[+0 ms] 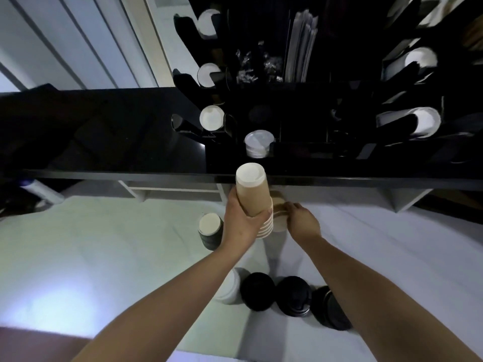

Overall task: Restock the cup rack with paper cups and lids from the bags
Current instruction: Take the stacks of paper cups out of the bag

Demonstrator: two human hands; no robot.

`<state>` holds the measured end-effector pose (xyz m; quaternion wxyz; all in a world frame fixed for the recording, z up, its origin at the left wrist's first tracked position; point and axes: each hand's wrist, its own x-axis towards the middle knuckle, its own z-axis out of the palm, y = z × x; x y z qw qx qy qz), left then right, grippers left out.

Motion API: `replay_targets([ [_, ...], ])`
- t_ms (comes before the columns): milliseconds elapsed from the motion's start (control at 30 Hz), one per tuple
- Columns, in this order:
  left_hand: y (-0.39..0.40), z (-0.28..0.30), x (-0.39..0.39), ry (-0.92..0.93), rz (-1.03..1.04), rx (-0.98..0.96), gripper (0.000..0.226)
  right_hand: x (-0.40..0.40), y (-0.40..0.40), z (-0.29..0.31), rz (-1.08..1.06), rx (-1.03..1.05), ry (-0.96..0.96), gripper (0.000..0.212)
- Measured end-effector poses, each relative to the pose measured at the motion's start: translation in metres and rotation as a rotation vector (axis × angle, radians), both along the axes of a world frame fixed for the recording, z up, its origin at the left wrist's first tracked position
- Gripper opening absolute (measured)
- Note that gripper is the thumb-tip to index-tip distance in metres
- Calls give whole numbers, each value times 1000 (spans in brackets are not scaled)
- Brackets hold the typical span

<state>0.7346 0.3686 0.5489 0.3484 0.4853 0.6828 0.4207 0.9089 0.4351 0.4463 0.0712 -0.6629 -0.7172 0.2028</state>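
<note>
Left hand [241, 218] wraps a nested stack of brown paper cups [253, 194], bases up, fingers curled round its lower half, rims showing under the palm. Right hand [300, 218], just beside it, fingers curled on a second brown stack [277, 215], mostly hidden behind the first.

Step in hand, by my reading: lift the left stack to a slot in the black cup rack [300, 142] above and ahead. Best keep the stack straight so cups don't fan, and feed it in line with the tube.

Rack tubes hold white-bottomed cups [211, 118]; the nearest slot above the left hand holds white lids [258, 143]. Left of that hand, a dark cup stack [210, 231] on the white sheet. Nearer the body, black lids [294, 296] and a white lid stack [230, 288].
</note>
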Motion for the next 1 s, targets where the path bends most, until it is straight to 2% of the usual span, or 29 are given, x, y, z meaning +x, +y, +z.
replay_targets([
  [200, -2, -4, 12, -63, 0, -68, 84, 69, -41, 4, -186, -78, 37, 45],
  [333, -4, -6, 21, -127, 0, -86, 91, 107, -60, 0, -260, 22, -42, 44],
  [467, -4, -4, 25, -162, -6, -109, 89, 117, -67, 16, -235, -51, 122, 40],
  [533, -4, -6, 26, -165, -21, -115, 85, 119, -69, 20, -236, -123, 129, 39],
  [733, -5, -18, 22, -154, -41, -128, 90, 116, -72, 17, -89, -284, -41, 50],
  [833, -5, -18, 21, -131, -51, -141, 84, 110, -73, 24, -58, -278, -252, 54],
  [900, -4, -19, 20, -128, -56, -144, 81, 106, -73, 25, 40, -265, -401, 69],
  [967, -2, -19, 20, -141, -54, -146, 81, 99, -72, 19, 175, -283, -475, 89],
  [1000, -2, -19, 20, -149, -51, -142, 82, 96, -71, 17, 208, -298, -493, 91],
])
